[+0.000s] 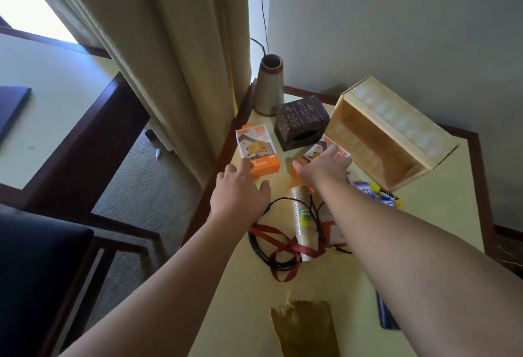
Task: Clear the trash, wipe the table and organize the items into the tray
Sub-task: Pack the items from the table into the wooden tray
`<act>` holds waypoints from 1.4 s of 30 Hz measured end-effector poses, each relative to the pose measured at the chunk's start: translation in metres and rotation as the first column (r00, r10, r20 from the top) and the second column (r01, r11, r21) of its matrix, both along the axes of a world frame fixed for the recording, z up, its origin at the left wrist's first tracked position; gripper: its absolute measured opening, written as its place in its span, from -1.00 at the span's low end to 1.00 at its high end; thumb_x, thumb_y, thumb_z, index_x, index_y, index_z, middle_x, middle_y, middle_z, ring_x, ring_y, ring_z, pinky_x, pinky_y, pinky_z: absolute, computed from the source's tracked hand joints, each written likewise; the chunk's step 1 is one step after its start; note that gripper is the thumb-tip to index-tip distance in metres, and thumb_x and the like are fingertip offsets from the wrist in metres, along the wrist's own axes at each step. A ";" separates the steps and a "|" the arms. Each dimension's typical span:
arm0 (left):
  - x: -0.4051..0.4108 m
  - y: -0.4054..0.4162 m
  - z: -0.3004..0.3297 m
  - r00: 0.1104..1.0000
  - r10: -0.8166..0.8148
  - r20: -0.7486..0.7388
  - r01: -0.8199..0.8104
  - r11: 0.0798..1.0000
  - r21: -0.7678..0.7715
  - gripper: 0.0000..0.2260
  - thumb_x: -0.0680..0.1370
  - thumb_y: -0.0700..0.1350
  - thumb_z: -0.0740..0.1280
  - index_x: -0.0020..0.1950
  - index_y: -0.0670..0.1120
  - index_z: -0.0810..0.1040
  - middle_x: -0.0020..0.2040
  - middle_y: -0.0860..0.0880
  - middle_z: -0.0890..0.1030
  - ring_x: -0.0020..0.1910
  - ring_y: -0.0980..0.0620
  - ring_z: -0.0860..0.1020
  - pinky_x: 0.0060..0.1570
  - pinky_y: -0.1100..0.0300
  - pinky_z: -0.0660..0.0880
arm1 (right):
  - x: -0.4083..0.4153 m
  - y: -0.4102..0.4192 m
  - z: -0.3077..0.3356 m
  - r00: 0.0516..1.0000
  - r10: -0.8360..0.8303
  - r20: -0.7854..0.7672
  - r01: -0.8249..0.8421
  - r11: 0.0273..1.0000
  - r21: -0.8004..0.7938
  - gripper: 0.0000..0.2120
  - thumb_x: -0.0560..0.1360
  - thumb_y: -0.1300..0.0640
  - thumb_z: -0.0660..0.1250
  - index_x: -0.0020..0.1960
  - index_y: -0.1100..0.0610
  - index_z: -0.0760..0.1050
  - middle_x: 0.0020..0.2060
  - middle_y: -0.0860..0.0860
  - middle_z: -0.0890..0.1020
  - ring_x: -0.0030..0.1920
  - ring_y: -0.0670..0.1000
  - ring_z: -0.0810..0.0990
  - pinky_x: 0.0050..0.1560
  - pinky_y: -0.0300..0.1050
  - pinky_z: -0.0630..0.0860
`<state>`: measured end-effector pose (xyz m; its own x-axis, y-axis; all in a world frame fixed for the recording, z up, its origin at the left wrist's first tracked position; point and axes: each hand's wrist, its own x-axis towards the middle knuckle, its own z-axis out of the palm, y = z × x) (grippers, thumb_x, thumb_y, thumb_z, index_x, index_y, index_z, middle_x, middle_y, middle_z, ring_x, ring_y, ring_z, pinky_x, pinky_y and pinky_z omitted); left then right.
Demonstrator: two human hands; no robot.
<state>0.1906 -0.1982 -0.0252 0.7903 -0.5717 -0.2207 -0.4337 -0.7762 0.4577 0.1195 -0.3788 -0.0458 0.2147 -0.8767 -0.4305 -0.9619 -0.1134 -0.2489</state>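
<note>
Here, seen from beside the person:

Table: a pale yellow top [441,232] with a dark wood edge, set in a corner by a curtain [158,53].

Left hand: the left hand [240,195] is spread, fingertips just reaching the near edge of an orange and white charger box [256,152]; it looks ready to take hold of it.

Right hand: the right hand [325,167] lies on a second orange box [325,152], fingers stretched forward; whether they grip it I cannot tell.

Reason: both boxes lie flat side by side, likely being gathered as a pair.

Tray: a tan wooden tray [376,135] is tipped on its side at the back right, its hollow facing the hands (so nothing can go in yet).

Clutter: a stack of paper cups [304,220] lies on its side among a black cable [271,257] and red ribbon [285,246]; a brown paper bag [305,325] sits nearest.

Other: a dark patterned box [301,121] and a cone-shaped lamp base [268,87] stand behind.

Writing: the left box shows letters ending "ARGER", probably "charger"; other print is too small to read.
</note>
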 end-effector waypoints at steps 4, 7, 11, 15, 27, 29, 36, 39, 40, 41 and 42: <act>0.013 -0.030 -0.002 1.000 0.006 -0.010 -0.005 0.996 0.092 -0.27 0.56 0.28 0.34 0.60 0.02 0.14 0.41 -0.16 0.37 0.38 -0.22 0.39 0.08 -0.01 0.43 | 0.000 0.005 0.002 0.996 -0.044 0.072 0.041 0.998 0.038 0.06 0.37 -0.33 0.48 0.57 0.05 -0.06 0.37 0.28 0.28 0.31 0.28 0.44 -0.06 0.05 0.44; 0.024 -0.055 -0.007 0.994 0.082 -0.071 -0.072 0.988 0.135 -0.17 0.52 0.34 0.36 0.61 0.00 0.08 0.42 -0.20 0.35 0.37 -0.25 0.41 0.14 -0.08 0.48 | -0.012 0.011 0.003 0.993 -0.030 0.111 0.027 0.999 0.026 0.03 0.31 -0.33 0.52 0.47 0.01 -0.04 0.30 0.27 0.32 0.23 0.26 0.46 -0.09 0.01 0.42; 0.030 -0.077 -0.019 0.995 0.081 -0.065 -0.066 0.975 0.211 -0.06 0.46 0.51 0.28 0.61 -0.06 0.09 0.42 -0.21 0.38 0.32 -0.23 0.48 0.12 -0.10 0.51 | -0.033 0.016 0.018 0.970 -0.037 0.240 0.030 0.999 0.033 0.02 0.29 -0.31 0.54 0.47 -0.01 0.00 0.28 0.24 0.36 0.07 0.18 0.45 -0.06 0.03 0.46; 0.023 -0.083 -0.037 0.991 0.128 -0.048 -0.118 0.978 0.169 -0.04 0.48 0.45 0.30 0.61 -0.14 0.05 0.44 -0.22 0.37 0.34 -0.25 0.46 0.22 -0.10 0.48 | -0.075 0.028 0.038 0.871 -0.087 0.483 0.059 0.996 0.073 0.01 0.24 -0.28 0.50 0.51 -0.15 0.02 0.28 0.05 0.40 0.09 0.05 0.48 0.12 0.13 0.58; -0.019 -0.058 0.016 0.952 0.305 -0.017 -0.305 0.952 0.036 -0.16 0.40 0.29 0.41 0.51 -0.10 0.20 0.32 -0.31 0.46 0.25 -0.36 0.50 0.05 -0.16 0.43 | -0.305 0.053 0.022 0.861 -0.237 0.450 0.310 0.946 -0.096 -0.08 0.26 -0.16 0.64 0.49 -0.17 0.26 0.19 -0.04 0.39 -0.03 -0.07 0.58 0.01 -0.05 0.60; -0.056 -0.039 0.039 0.955 0.296 0.036 -0.294 0.955 -0.041 -0.23 0.41 0.32 0.38 0.45 -0.08 0.24 0.27 -0.28 0.46 0.18 -0.34 0.50 0.02 -0.18 0.46 | -0.337 0.050 0.013 0.898 -0.241 0.368 0.307 0.943 -0.130 -0.09 0.26 -0.14 0.64 0.49 -0.15 0.26 0.23 0.02 0.41 -0.02 0.03 0.59 -0.03 0.00 0.63; -0.254 -0.028 0.069 0.995 -0.101 0.022 0.102 0.916 -0.388 -0.42 0.37 0.35 0.42 0.32 0.15 0.46 0.07 0.08 0.54 0.06 -0.04 0.57 0.04 -0.04 0.55 | -0.392 0.034 -0.004 0.962 -0.230 0.147 0.253 0.955 -0.157 -0.06 0.20 -0.38 0.38 0.51 -0.07 0.29 0.22 0.09 0.43 0.16 0.18 0.52 0.07 0.04 0.56; -0.314 -0.055 0.052 0.956 -0.292 0.033 0.287 0.902 -0.324 -0.35 0.38 0.34 0.36 0.44 0.18 0.42 0.09 0.10 0.51 0.11 0.03 0.53 0.11 0.08 0.50 | -0.399 0.032 -0.005 0.968 -0.228 0.102 0.240 0.964 -0.116 -0.12 0.29 -0.38 0.40 0.51 -0.09 0.27 0.24 0.08 0.40 0.19 0.19 0.51 0.09 0.06 0.57; -0.326 -0.066 0.043 0.945 -0.325 0.021 0.318 0.907 -0.276 -0.32 0.38 0.36 0.33 0.47 0.18 0.40 0.09 0.09 0.50 0.12 0.03 0.52 0.13 0.11 0.47 | -0.402 0.031 -0.005 0.972 -0.221 0.078 0.228 0.969 -0.095 -0.15 0.33 -0.35 0.41 0.51 -0.09 0.25 0.25 0.08 0.39 0.20 0.19 0.50 0.08 0.06 0.57; -0.335 -0.077 0.034 0.937 -0.350 0.002 0.341 0.912 -0.227 -0.30 0.39 0.37 0.31 0.49 0.17 0.37 0.09 0.07 0.49 0.13 0.01 0.51 0.15 0.13 0.46 | -0.404 0.030 -0.005 0.973 -0.222 0.063 0.227 0.971 -0.074 -0.18 0.35 -0.34 0.40 0.51 -0.10 0.23 0.25 0.08 0.38 0.21 0.19 0.50 0.07 0.05 0.57; -0.342 -0.087 0.025 0.929 -0.370 -0.023 0.360 0.916 -0.177 -0.29 0.40 0.38 0.29 0.51 0.17 0.34 0.10 0.05 0.47 0.15 -0.01 0.50 0.16 0.13 0.44 | -0.407 0.030 -0.005 0.972 -0.227 0.058 0.231 0.971 -0.063 -0.20 0.35 -0.33 0.39 0.49 -0.10 0.23 0.25 0.08 0.37 0.20 0.19 0.50 0.06 0.04 0.56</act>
<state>-0.1514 -0.2856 -0.0004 0.5090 -0.8502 -0.1343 -0.6430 -0.4793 0.5974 -0.2874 -0.3487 -0.0504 0.0244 -0.9321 -0.3615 -0.9508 0.0901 -0.2964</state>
